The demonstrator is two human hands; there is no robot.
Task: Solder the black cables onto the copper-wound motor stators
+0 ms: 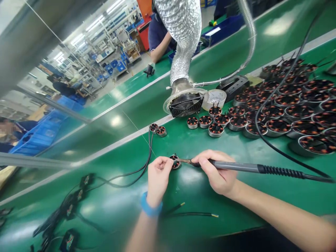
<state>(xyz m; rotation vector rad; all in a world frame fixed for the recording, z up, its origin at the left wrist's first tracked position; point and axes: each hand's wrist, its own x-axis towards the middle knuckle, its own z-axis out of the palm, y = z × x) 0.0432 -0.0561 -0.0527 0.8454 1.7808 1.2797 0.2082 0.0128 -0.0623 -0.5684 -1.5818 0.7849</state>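
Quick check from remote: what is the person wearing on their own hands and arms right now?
Both hands are bare, no gloves. The left hand has a blue band around its wrist. The right hand has nothing on its wrist, and both forearms show no sleeves in view.

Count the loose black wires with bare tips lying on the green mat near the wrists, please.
2. A short wire lies just right of the left wrist; a longer wire lies beside it, tip pointing right. Others may hide under the arms.
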